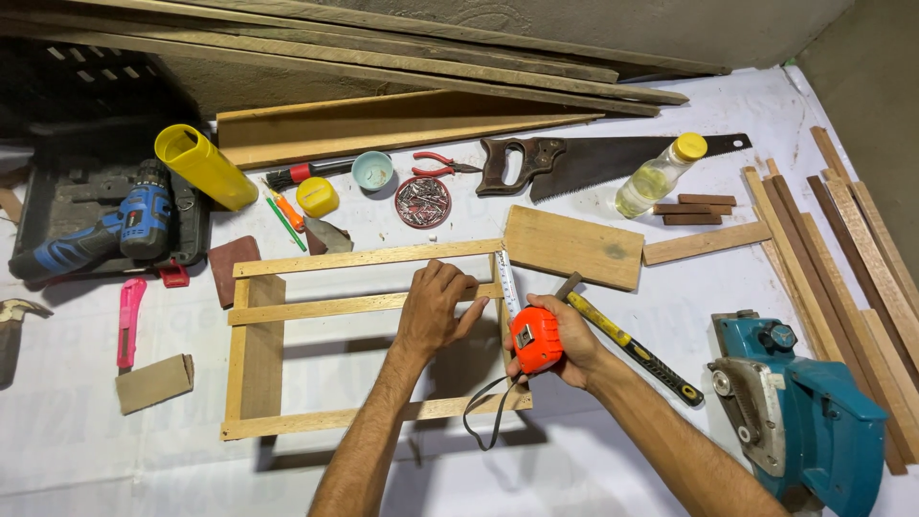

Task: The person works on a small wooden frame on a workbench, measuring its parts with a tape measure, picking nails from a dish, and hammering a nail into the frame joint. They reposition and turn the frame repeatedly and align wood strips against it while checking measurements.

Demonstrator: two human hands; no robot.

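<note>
right hand (565, 335) – grips tape measure (534, 339) | left hand (433, 308) – on wooden frame (287, 311)

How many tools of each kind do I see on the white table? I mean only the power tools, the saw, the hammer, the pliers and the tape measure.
Power tools: 2, blue drill and teal planer
Hand saw: 1
Hammer: 1
Pliers: 1
Tape measure: 1, held in the right hand
Total: 6
</note>
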